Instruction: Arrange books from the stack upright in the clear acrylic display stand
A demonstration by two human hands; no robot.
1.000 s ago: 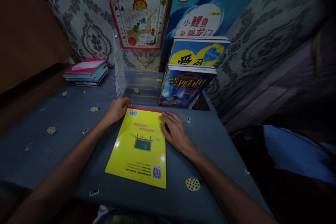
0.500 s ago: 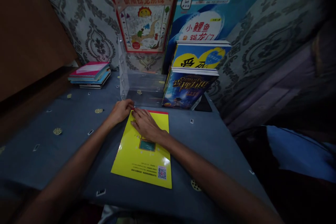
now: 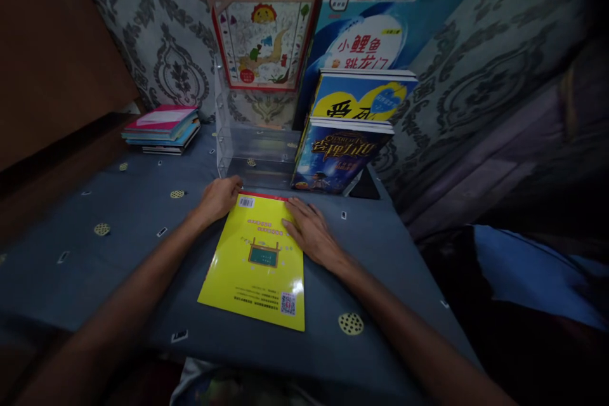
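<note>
Yellow book (image 3: 257,263) lies flat; left hand (image 3: 219,198) curls at its top corner, right hand (image 3: 309,233) fingers spread flat on it.

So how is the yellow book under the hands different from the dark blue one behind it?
The yellow book lies flat on the table; the dark blue book stands tilted. The yellow one shows its back, with barcode and QR code; the blue one shows a titled front. Both hands touch only the yellow book. Both are thin paperbacks.

The table (image 3: 118,228) carries a dark blue cloth with small pale dots. Grey wallpaper (image 3: 162,44) with a damask pattern covers the wall behind its far edge. A brown wooden panel (image 3: 52,57) stands at its left edge. Lighting is dim.
</note>
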